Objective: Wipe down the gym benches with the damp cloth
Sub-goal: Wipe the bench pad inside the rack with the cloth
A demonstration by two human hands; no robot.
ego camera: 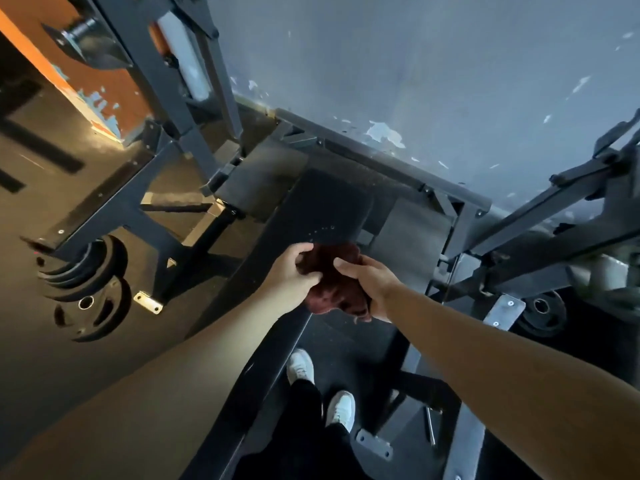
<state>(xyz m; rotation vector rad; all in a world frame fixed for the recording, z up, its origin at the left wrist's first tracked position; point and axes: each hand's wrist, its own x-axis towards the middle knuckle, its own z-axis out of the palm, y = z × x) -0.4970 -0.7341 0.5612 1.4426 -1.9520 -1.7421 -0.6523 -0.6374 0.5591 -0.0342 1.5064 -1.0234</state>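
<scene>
The left hand (293, 271) and the right hand (372, 284) both grip a dark red cloth (334, 294), fingers curled into it from either side so that it is bunched into a lump between them, with a loose end hanging under the right palm. The cloth is held up in the air just over the near part of a black bench (320, 204), whose long padded top runs away from the person toward the wall (433, 64); I cannot tell whether any part of the cloth touches the pad. It looks as if the cloth is being gathered or refolded, so the wiping stroke on this bench is not yet under way. The next move probably calls for pressing a flat face of the cloth onto the pad and drawing it along the whole length, edges included. Around the bench stands a dark steel frame (162, 81), with weight plates (86, 289) stacked low on the left and white shoes (302, 365) on the dark floor (349, 344) beside it. The near end of the bench is covered by the left forearm. The dim light makes it hard to see whether the pad is wet or dirty, or how damp the cloth is, and no other bench can be made out with certainty.
</scene>
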